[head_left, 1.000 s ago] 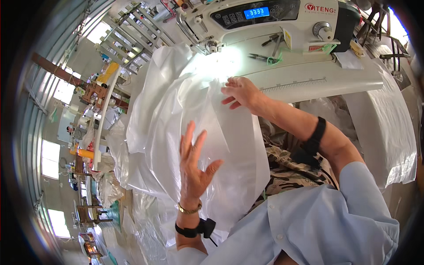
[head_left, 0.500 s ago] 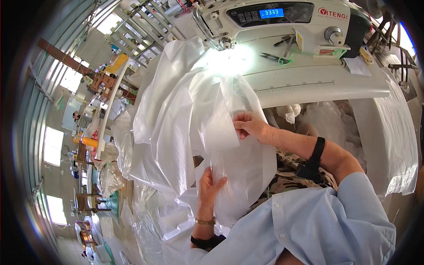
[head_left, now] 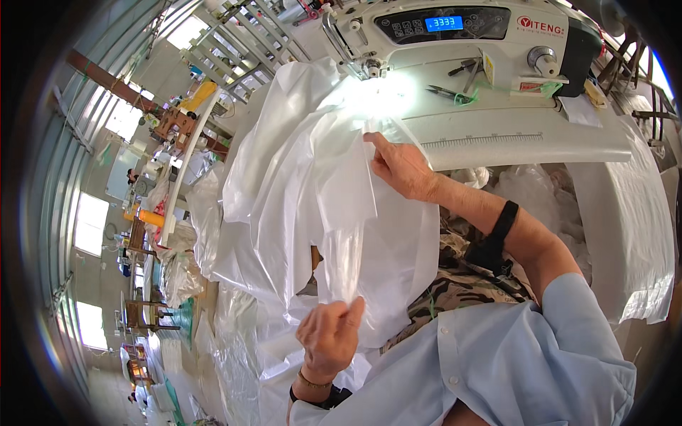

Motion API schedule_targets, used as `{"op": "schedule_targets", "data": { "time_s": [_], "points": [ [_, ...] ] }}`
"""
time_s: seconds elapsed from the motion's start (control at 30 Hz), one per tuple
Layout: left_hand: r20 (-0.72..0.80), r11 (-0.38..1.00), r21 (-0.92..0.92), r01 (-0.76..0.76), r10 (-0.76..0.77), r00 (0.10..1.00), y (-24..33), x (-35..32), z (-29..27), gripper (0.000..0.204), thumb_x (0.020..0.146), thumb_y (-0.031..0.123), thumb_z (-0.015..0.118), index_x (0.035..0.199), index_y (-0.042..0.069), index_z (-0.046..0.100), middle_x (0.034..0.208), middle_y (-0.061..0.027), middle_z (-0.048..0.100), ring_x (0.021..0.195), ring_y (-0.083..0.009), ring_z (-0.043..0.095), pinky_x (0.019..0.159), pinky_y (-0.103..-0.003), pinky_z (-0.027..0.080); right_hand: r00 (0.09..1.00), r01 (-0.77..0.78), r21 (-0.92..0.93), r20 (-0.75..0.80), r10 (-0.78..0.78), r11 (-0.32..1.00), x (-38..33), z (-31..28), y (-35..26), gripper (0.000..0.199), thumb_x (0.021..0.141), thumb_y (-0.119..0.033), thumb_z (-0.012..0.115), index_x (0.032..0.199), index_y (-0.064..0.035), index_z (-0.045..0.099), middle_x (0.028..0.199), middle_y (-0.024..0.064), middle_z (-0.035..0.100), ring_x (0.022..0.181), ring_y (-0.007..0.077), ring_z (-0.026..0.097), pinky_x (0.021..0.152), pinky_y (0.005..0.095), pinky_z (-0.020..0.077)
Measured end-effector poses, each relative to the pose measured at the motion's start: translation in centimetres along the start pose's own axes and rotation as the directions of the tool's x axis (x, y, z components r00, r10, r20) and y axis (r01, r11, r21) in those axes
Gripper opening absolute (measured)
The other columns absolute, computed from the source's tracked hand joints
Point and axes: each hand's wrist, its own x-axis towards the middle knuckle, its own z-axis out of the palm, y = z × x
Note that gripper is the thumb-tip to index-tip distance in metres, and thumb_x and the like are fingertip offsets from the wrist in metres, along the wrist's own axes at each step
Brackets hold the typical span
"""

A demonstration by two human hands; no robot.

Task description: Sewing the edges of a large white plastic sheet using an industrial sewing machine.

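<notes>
A large sheet of translucent white plastic (head_left: 270, 192) runs from under the lit needle area of a white sewing machine (head_left: 455, 53) down over my lap. Low on the sheet, my left hand (head_left: 330, 337) is closed on a gathered edge, and a taut fold stretches up from it. Nearer the needle, my right hand (head_left: 403, 165) presses on the sheet's right part, its index finger pointing toward the machine and the other fingers curled on the plastic. Whether those curled fingers pinch an edge is hard to see, but they touch the sheet.
Thread snips (head_left: 451, 94) and a dark small tool (head_left: 465, 67) lie on the machine bed. A ruler scale (head_left: 483, 138) marks the table's front edge. Crumpled plastic (head_left: 529, 188) fills the space below. More workbenches and a yellow-orange cylinder (head_left: 151, 217) stand at left.
My right hand has moved up the sheet toward the needle. My left hand has turned over, closed on the plastic and pulled down, drawing a fold taut.
</notes>
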Motion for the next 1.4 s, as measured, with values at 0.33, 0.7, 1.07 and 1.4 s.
{"op": "schedule_targets", "data": {
  "time_s": [0.33,0.7,1.07,1.4],
  "points": [
    [0.358,0.895,-0.444,-0.05,0.228,0.905,1.8,2.6,0.9,0.024,0.071,0.001,0.073,0.093,0.007,0.073,0.087,-0.0021,0.063,0.068,-0.0192,0.058,0.059,-0.031,0.049,0.87,0.175,-0.409,0.491,0.054,0.895,-1.7,-3.9,-1.5,0.028,0.083,-0.01,0.063,0.106,-0.0011,0.052,0.066,0.014,0.063,0.066,0.0377,0.064,0.062,0.046,0.0498],
    [0.533,0.768,-0.21,0.605,-0.429,0.729,-8.0,-2.9,8.6,0.028,0.095,0.023,0.059,0.085,-0.004,0.062,0.066,-0.0177,0.055,0.061,-0.0292,0.061,0.058,-0.035,0.047,0.564,-0.012,0.376,0.768,-0.304,0.926,-10.7,-5.7,-7.0,0.018,0.089,-0.019,0.063,0.094,-0.0025,0.057,0.069,0.0181,0.061,0.071,0.0395,0.062,0.064,0.0463,0.0474],
    [0.644,-0.506,-0.761,0.407,-0.664,0.38,-5.6,-4.2,10.4,0.019,0.098,0.012,0.053,0.114,0.008,0.062,0.107,-0.0062,0.065,0.089,-0.0177,0.065,0.061,-0.028,0.052,0.589,0.077,0.357,0.737,-0.332,0.931,-11.4,-4.3,-6.5,0.018,0.093,-0.019,0.061,0.093,-0.0018,0.057,0.065,0.0164,0.058,0.066,0.0362,0.061,0.061,0.0444,0.0473],
    [0.082,0.329,-0.647,0.688,-0.867,0.492,-17.4,-11.0,-1.1,0.016,0.093,0.022,0.069,0.088,0.009,0.06,0.076,0.0027,0.056,0.066,-0.0056,0.047,0.053,-0.024,0.036,0.61,-0.166,0.365,0.768,-0.195,0.916,-12.2,-3.6,-5.6,0.009,0.091,-0.011,0.062,0.095,-0.0036,0.061,0.076,0.0137,0.067,0.072,0.0325,0.066,0.066,0.0381,0.0512]
  ]
}}
